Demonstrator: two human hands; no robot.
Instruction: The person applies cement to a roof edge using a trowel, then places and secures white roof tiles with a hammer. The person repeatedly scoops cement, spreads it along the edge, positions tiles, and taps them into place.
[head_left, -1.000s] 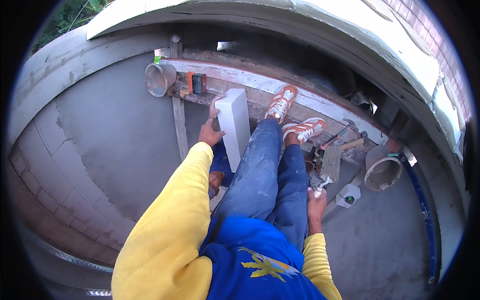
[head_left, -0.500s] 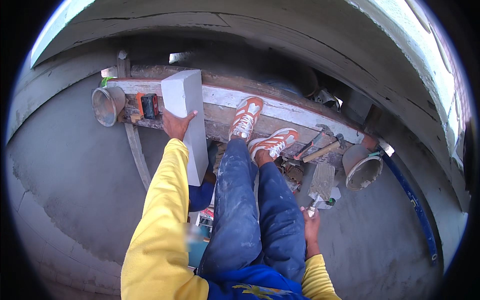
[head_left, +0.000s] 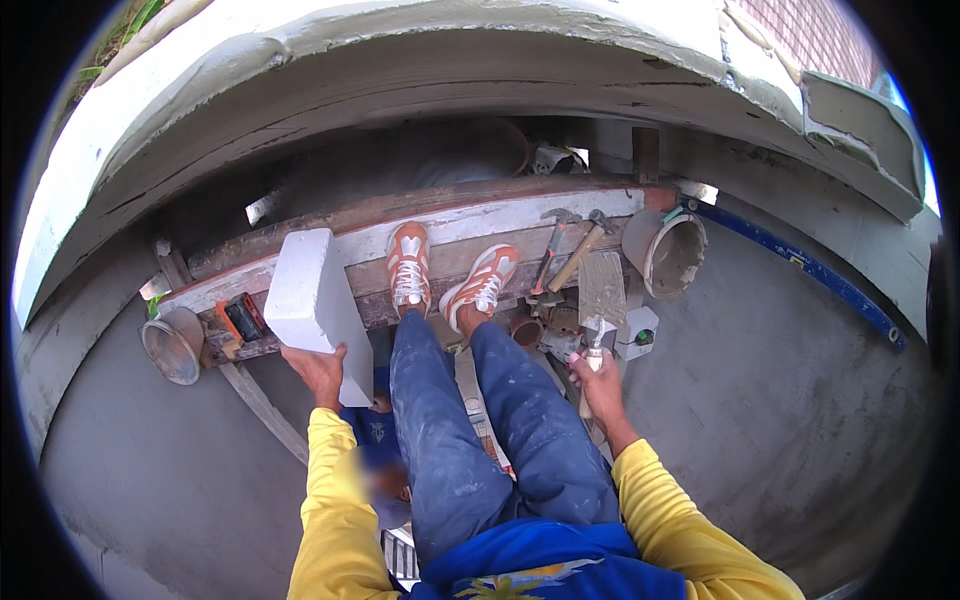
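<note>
My left hand (head_left: 318,375) is closed on the near side of a long white building block (head_left: 312,290), which stands out above the plank scaffold. The thumb lies along the block's side, and the fingers are partly hidden. In my right hand (head_left: 600,388) is the handle of a trowel (head_left: 601,287), its flat rectangular blade coated with grey mortar and pointing away from me. Beyond the blade's left edge lie two hammers (head_left: 549,256) (head_left: 582,249) on the planks.
My shoes stand on the plank scaffold (head_left: 370,245). Mortar-stained buckets (head_left: 172,345) (head_left: 676,255) hang at both ends. An orange-and-black tool (head_left: 242,318) lies at left, a blue spirit level (head_left: 795,262) at right. Another person (head_left: 372,428) is below. A rough wall edge (head_left: 400,45) curves ahead.
The view has swung, showing more of the wall top. The block has come up, its end now tilted toward me. My right hand has raised the trowel forward and leftward, closer to the hammers.
</note>
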